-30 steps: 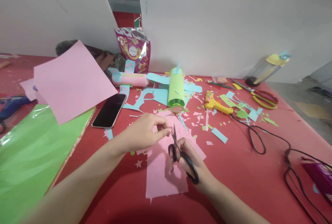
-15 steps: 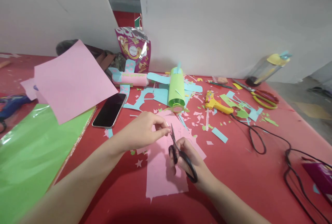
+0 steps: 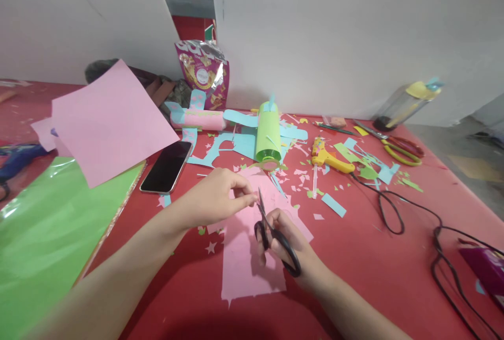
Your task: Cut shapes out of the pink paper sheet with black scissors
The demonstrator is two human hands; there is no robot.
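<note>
My right hand point(image 3: 289, 240) grips black-handled scissors point(image 3: 269, 225), their blades pointing up and slightly left. At the blades, the thumb and fingertips of my left hand point(image 3: 224, 198) pinch a tiny piece of pink paper point(image 3: 258, 201), mostly hidden by the fingers. Beneath both hands lies a cut pink paper sheet point(image 3: 252, 272) with a ragged lower edge. Just beyond the hands stands a green paper-covered tube point(image 3: 268, 133) with blue paper wings. A pink tube point(image 3: 202, 119) with blue paper fins lies left of it.
A phone point(image 3: 167, 168) and a large pink sheet point(image 3: 110, 125) lie left, over a green plastic-covered pack point(image 3: 47, 224). On the right are a yellow glue gun point(image 3: 331, 160) with a looping cord, yellow-and-red-handled scissors point(image 3: 401, 150) and a clear bottle point(image 3: 407, 105). Paper scraps surround the tubes.
The scissors in my right hand have shifted very slightly, their handles a little wider apart. My left hand keeps its pinch in nearly the same place.
</note>
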